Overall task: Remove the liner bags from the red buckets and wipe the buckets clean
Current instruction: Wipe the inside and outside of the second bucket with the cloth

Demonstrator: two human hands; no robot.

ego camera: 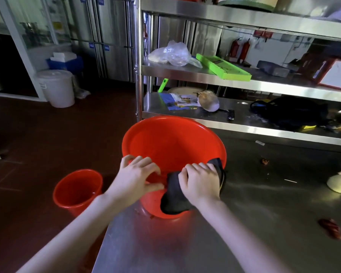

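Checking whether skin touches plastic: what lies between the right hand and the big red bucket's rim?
A dark cloth, draped over the near rim of the red bucket, lies under the right hand; the head view shows it.

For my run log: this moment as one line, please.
phase: wiping | left hand: grips large red bucket | right hand: grips dark cloth on rim | small red bucket: floor

A steel bench [264, 213] spreads toward 4 o'clock. At 1 o'clock a steel shelf rack [205, 75] carries a green tray [224, 68] and, lower, a black bag [289, 113]. At 10 o'clock a white lidded pail [56, 89] stands on the floor [37, 144].
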